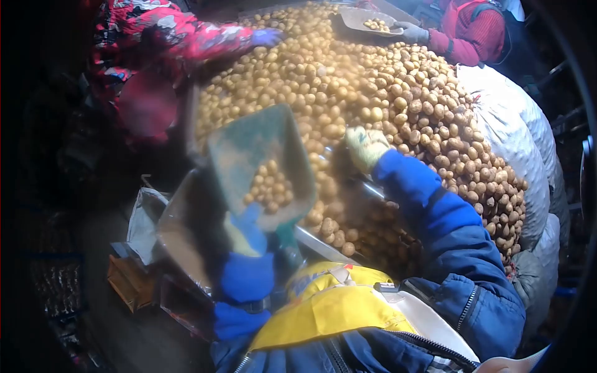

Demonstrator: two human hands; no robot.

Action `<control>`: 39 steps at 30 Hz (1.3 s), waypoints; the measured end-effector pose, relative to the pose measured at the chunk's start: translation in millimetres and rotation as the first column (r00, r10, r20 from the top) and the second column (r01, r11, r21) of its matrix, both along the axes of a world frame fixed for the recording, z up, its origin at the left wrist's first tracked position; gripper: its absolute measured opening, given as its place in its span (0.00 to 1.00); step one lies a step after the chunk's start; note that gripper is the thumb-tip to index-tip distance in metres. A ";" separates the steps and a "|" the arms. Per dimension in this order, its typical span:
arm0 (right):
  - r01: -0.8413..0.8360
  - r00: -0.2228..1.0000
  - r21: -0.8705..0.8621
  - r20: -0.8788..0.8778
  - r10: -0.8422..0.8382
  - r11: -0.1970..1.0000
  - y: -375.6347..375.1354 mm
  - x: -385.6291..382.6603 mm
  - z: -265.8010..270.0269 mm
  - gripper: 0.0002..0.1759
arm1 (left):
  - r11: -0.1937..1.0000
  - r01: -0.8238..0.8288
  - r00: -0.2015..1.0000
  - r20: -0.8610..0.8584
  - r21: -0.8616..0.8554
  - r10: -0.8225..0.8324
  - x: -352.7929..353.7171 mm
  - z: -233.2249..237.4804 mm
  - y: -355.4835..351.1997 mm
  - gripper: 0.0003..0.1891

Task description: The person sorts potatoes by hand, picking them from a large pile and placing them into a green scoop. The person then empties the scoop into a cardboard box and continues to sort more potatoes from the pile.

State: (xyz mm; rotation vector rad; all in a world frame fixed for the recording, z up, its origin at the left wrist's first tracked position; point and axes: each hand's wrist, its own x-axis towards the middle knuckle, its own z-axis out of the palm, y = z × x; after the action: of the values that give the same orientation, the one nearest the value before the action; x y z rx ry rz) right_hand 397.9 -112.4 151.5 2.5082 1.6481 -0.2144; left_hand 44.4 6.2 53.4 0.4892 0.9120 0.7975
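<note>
A big heap of potatoes [435, 124] covers the work surface. My left hand [245, 230], in a blue and pale glove, is at the near end of a green scoop [227, 155], closed on it. Several potatoes [270, 186] lie inside the scoop, which is over the left edge of the heap. My right hand [367, 148], in a pale yellowish glove, reaches over the middle of the heap with its fingers at the potatoes. Blur hides whether those fingers are apart or hold something.
A person in a patterned red jacket [174, 37] reaches into the heap at upper left. Another person's gloved hand [410, 32] holds a scoop [360, 20] at upper right. White sacks [516, 137] line the right side. A brown box [130, 283] stands lower left.
</note>
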 end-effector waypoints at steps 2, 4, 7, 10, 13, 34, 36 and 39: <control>0.058 0.997 0.118 -0.054 -0.052 0.991 -32.0 -21.2 -1.9 0.14 | 1.000 -0.021 1.000 -0.010 0.014 0.021 6.6 9.1 -1.1 0.19; 0.071 0.991 0.045 -0.118 -0.065 0.996 -68.2 -28.1 -6.8 0.13 | 0.995 0.001 0.998 -0.061 0.099 0.005 11.5 20.4 -4.6 0.20; 0.125 0.965 -0.084 -0.220 -0.141 0.989 -88.5 -34.3 19.7 0.15 | 0.976 0.065 0.987 -0.154 0.207 -0.033 12.1 32.7 -10.2 0.22; 0.110 0.970 0.161 -0.233 -0.070 0.981 -90.3 -40.1 25.5 0.17 | 0.988 0.057 0.985 -0.170 0.146 -0.032 14.7 47.1 -9.3 0.25; 0.096 0.969 0.327 -0.247 -0.013 0.940 -74.9 -38.4 27.6 0.20 | 0.983 0.081 0.978 -0.204 0.166 -0.046 14.7 52.2 -10.8 0.25; -0.207 0.908 0.414 -0.257 0.332 0.886 -60.3 -74.8 -4.4 0.33 | 0.980 0.050 0.985 -0.169 0.190 -0.017 16.6 50.5 -11.4 0.27; -0.262 0.890 0.352 -0.273 0.366 0.899 -80.6 -87.0 16.1 0.35 | 0.978 0.060 0.982 -0.185 0.201 -0.022 19.2 56.6 -11.7 0.25; -0.296 0.866 0.341 -0.299 0.401 0.892 -97.1 -99.1 57.3 0.38 | 0.976 0.072 0.979 -0.203 0.206 -0.030 18.1 57.5 -10.4 0.26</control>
State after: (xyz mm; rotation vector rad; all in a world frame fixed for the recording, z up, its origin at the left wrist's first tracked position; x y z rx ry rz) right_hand 298.8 -209.4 208.8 2.3950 2.4123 -0.4513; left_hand 62.5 -4.3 110.9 0.7884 0.9994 0.8127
